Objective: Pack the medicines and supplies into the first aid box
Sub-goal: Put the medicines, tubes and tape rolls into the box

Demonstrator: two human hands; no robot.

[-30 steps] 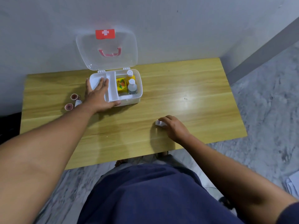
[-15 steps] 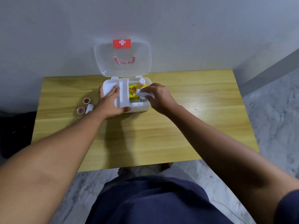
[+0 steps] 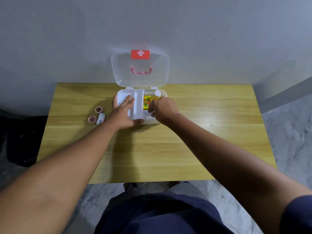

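The white first aid box (image 3: 163, 93) stands open at the back of the wooden table (image 3: 202, 132), its clear lid (image 3: 140, 68) leaning on the wall. My left hand (image 3: 125, 114) lies flat across the box's white inner tray (image 3: 137, 105), thumb on the front wall. My right hand (image 3: 163, 108) reaches into the right compartment, fingers closed on a small white packet (image 3: 146, 113) low in the box. A yellow box (image 3: 147, 102) and a white-capped bottle (image 3: 157, 93) sit in that compartment.
Left of the box lie two small red-topped rolls (image 3: 99, 109) (image 3: 92, 119) and a white tube (image 3: 101, 118). A dark bag (image 3: 22, 141) sits on the floor to the left. The wall runs right behind the table.
My right hand picked up the small white packet from the table's front, carried it to the box and has lowered it into the right compartment. My left hand stayed on the tray.
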